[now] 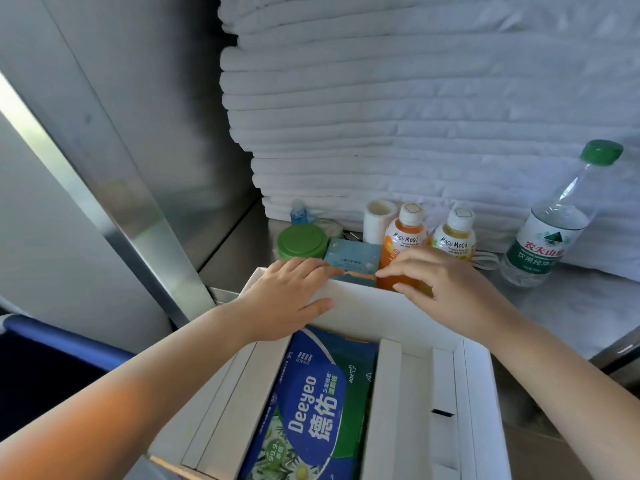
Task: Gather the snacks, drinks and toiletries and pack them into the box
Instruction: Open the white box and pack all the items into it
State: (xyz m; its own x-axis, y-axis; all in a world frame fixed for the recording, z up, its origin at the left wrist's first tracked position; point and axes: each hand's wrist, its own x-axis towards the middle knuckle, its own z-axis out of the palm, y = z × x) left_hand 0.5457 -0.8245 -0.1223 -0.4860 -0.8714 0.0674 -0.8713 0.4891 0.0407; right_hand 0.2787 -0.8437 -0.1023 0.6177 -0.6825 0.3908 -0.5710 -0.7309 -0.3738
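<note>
A white cardboard box (391, 317) with inner dividers stands open in front of me, and a blue-green Deeyeo wet-wipes pack (311, 407) lies in its middle compartment. My left hand (287, 299) grips the box's far wall, fingers over the rim and thumb inside. My right hand (446, 289) pinches one end of a thin tan strip (360, 274) that lies along that rim between the two hands. Just behind the box stand a green-lidded jar (302, 241), a teal packet (351, 258), an orange Mogu Mogu bottle (401, 244) and a yellow one (453, 237).
A water bottle with a green cap (554, 223) stands at the right on the steel counter (571, 306). A white roll (377, 220) and a small blue bottle (299, 212) sit further back. Stacked white towels (415, 116) fill the rear; a steel wall (138, 133) closes the left.
</note>
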